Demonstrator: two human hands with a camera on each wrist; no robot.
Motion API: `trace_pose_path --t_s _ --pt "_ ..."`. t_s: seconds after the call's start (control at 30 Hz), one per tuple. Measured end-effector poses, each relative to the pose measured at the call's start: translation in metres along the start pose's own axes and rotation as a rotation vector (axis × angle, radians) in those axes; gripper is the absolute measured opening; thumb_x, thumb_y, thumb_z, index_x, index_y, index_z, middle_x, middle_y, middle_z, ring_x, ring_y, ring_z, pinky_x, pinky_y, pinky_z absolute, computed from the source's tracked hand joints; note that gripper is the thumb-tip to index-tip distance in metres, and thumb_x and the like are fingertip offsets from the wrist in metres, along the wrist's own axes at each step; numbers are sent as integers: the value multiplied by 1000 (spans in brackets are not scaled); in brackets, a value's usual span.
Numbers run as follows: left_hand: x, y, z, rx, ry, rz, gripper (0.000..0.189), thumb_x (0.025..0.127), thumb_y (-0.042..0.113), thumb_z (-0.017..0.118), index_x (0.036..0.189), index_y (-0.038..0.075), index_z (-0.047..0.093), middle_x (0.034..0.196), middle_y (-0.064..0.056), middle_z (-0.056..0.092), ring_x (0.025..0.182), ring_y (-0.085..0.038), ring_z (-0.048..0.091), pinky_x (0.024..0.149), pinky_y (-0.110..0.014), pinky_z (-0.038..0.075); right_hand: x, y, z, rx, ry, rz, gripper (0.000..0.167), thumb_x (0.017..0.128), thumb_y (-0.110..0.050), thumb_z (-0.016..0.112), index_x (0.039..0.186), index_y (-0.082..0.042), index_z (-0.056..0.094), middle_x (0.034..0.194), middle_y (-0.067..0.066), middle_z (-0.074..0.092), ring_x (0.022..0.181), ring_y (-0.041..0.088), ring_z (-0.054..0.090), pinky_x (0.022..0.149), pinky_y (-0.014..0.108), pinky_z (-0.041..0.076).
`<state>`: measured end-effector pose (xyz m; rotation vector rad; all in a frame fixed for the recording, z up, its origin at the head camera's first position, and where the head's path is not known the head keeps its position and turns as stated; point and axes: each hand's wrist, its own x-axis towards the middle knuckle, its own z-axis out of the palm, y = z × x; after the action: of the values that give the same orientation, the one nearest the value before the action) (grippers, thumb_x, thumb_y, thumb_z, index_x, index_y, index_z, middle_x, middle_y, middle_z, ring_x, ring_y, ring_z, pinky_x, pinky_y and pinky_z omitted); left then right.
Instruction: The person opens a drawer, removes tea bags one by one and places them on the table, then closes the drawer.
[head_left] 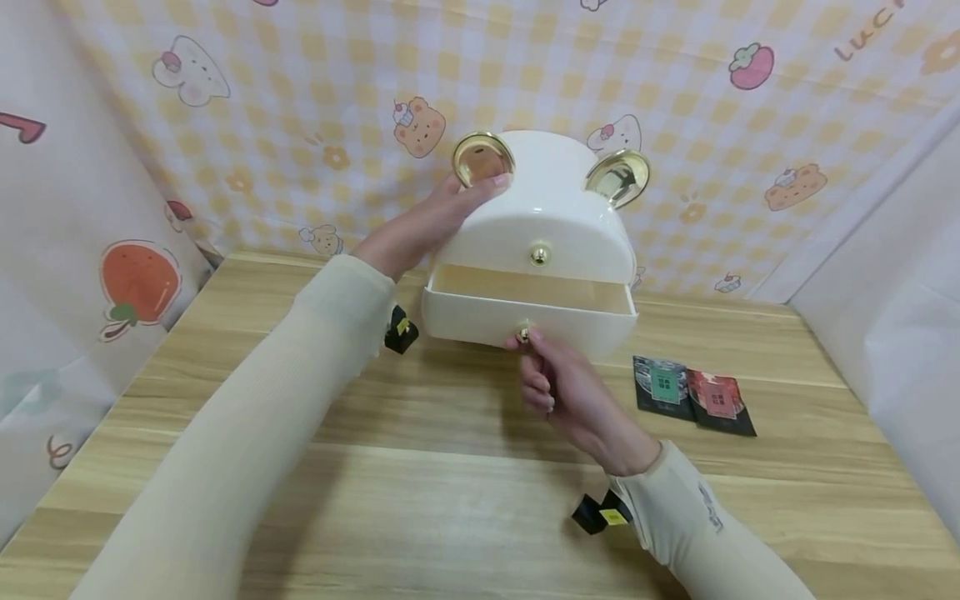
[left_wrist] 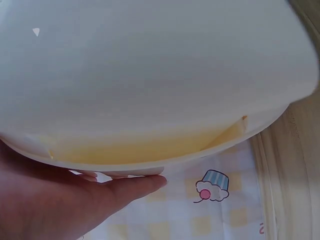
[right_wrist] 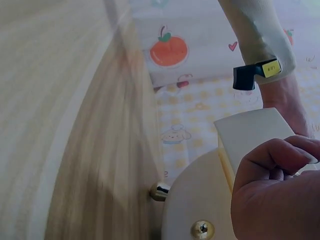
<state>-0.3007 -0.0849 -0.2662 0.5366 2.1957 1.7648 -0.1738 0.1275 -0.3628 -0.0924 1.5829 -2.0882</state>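
Observation:
A white drawer box (head_left: 542,179) with two gold ears (head_left: 618,178) stands near the patterned back cloth. Its lower drawer (head_left: 480,321) is pulled out; the part of its inside that shows is bare. My right hand (head_left: 573,396) pinches the gold knob of that drawer between thumb and finger. At the box's upper left, my left hand (head_left: 450,208) grips beside the gold ear, thumb in front and the other fingers mostly hidden behind. The upper drawer, with its own gold knob (head_left: 539,255), is closed. In the left wrist view, the thumb (left_wrist: 137,187) lies along the box's edge.
Two flat packets, one green-labelled (head_left: 663,387) and one red-labelled (head_left: 722,403), lie on the wooden table (head_left: 465,508) right of the box. Patterned cloth (head_left: 330,108) rises behind, with pale cloth walls at both sides. Each sleeve carries a small black wrist mount.

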Motion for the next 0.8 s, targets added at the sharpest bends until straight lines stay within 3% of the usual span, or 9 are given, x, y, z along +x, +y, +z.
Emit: trace_pose_path --t_s 0.3,0.8 --pt "-1 0 0 6 7 -3 39 104 52 45 137 33 51 103 -3 72 81 -16 72 70 -30 59 16 -6 -2 20 3 -30 34 111 -39 34 111 -13 55 57 -10 38 47 4 36 50 20 28" --pt "3 -5 -2 21 22 21 39 104 52 45 131 26 57 90 -2 74 73 -18 73 67 -34 61 36 -16 -4 213 -41 -29 32 112 -33 34 104 -12 57 57 -11 38 48 2 34 48 16 27"
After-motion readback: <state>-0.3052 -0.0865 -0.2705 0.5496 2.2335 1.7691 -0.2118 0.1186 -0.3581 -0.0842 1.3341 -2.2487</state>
